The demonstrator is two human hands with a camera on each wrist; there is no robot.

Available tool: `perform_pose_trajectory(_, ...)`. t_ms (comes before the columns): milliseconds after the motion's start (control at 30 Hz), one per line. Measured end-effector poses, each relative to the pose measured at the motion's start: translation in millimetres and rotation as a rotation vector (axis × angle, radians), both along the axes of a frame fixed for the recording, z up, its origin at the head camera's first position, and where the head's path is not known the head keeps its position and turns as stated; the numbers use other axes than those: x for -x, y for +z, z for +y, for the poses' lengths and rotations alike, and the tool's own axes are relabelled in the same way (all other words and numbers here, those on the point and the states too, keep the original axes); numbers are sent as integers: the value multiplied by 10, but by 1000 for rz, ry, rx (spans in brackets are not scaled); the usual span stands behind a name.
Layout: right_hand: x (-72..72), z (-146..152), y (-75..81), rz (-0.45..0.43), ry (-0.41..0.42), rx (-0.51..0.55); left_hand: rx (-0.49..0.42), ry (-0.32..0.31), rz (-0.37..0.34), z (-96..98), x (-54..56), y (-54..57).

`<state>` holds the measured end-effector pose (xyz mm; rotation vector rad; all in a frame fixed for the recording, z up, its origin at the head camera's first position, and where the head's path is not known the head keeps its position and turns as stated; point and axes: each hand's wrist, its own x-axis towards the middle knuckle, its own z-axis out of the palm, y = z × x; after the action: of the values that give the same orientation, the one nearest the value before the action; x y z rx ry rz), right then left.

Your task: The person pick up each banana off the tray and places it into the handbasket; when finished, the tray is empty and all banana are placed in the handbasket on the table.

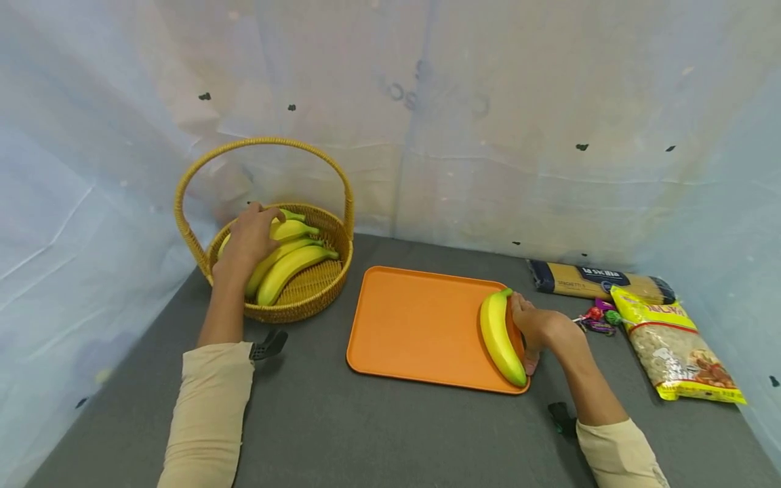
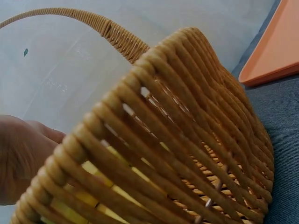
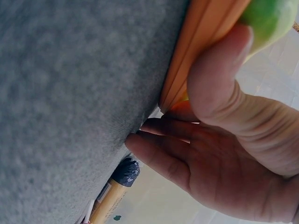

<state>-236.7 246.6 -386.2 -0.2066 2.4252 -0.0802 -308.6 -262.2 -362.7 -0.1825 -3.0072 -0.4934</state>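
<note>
In the head view my left hand (image 1: 251, 237) reaches into the wicker basket (image 1: 305, 308), with thumb and fingers bent round a yellow banana (image 1: 289, 231). More bananas (image 1: 295, 271) lie beside it. The basket wall hides most of the grip in the left wrist view. A single banana (image 1: 497, 335) lies along the right side of the orange tray (image 1: 421, 325). My right hand (image 1: 532, 329) is against that edge of the tray, beside the banana. In the right wrist view its fingers extend past the rim, and its thumb lies by the banana's green end (image 3: 268, 21).
Right of the tray lie a spaghetti pack (image 1: 598, 281), several wrapped candies (image 1: 601, 317) and a yellow-and-clear food bag (image 1: 677, 349). The basket's tall handle (image 1: 268, 141) arches above the left hand. A pale sheet (image 1: 457, 135) stands behind the grey table (image 1: 378, 434).
</note>
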Motion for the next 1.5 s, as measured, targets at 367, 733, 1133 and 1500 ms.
perform_pose_trajectory(367,-3,10,-16,-9,-20,14,-1,-3,-18,-39,7,28)
perform_pose_trajectory(733,16,6,-57,-19,-10,11,-19,-56,-1,33,-78,189)
perform_pose_trajectory(1133,32,-26,-35,-3,-11,23,-86,-351,123,548,-373,651)
perform_pose_trajectory(1500,107,-90,-72,16,12,-6,-35,-817,-29,1703,-563,505)
